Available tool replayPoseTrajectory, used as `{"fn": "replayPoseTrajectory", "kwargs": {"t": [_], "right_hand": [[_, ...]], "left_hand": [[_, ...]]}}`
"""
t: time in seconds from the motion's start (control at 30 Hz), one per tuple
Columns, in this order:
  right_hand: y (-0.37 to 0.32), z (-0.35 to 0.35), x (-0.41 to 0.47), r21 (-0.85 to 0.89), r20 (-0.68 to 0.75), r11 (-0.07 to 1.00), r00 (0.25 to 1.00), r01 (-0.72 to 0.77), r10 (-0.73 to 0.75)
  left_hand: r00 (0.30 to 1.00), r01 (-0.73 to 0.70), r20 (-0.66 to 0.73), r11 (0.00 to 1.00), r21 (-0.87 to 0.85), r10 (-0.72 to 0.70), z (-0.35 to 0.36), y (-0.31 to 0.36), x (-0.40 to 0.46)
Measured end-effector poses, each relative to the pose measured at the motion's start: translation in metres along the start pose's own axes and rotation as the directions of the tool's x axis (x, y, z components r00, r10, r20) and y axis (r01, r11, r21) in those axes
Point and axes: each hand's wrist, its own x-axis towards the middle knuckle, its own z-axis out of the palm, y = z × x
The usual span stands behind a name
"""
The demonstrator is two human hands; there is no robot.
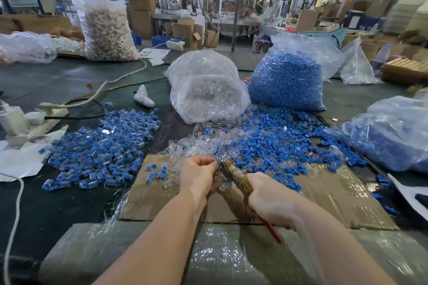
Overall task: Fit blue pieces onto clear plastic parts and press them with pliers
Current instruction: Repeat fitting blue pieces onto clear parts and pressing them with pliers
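two bare forearms being shown, left hand [198, 174] and right hand [269, 199] ungloved, no sleeves being seen, nothing being worn on wrists

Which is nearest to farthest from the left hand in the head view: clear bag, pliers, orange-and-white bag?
From the left hand:
1. Pliers: right beside it, gripped by the right hand.
2. Clear bag: straight ahead, behind the loose pieces on the table.
3. Orange-and-white bag: far back, on the left.
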Motion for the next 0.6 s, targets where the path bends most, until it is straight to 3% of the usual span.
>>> {"fn": "replayPoseTrajectory", "kwargs": {"t": [0.13, 0.23, 0.33, 0.37, 0.47, 0.6], "right_hand": [[0.003, 0.004, 0.001, 0.018, -0.019, 1.0, 1.0, 0.004, -0.004], [0.005, 0.004, 0.001, 0.181, -0.026, 0.982, 0.999, 0.049, -0.045], [0.013, 0.009, 0.007, 0.257, -0.126, 0.965, 0.992, 0.049, -0.017], [0.017, 0.011, 0.011, 0.215, -0.193, 0.976, 0.981, 0.039, 0.003], [0.029, 0.014, 0.019, -0.129, -0.397, 0.986, 0.916, -0.11, 0.051], [0.041, 0.013, 0.023, -0.336, -0.527, 0.907, 0.849, -0.254, 0.042]], "left_hand": [[1.0, -0.016, -0.011, 1.0, -0.002, 0.016, 0.0, 0.002, 0.0], [0.999, -0.044, -0.019, 0.999, 0.022, 0.044, -0.002, 0.001, -0.002], [0.99, -0.137, -0.025, 0.981, 0.14, 0.141, -0.008, -0.002, -0.004], [0.979, -0.19, -0.031, 0.959, 0.211, 0.201, -0.01, -0.003, -0.004], [0.915, -0.337, -0.051, 0.827, 0.449, 0.401, -0.022, -0.005, -0.005], [0.819, -0.314, -0.114, 0.605, 0.732, 0.563, -0.043, -0.01, 0.001]]}}
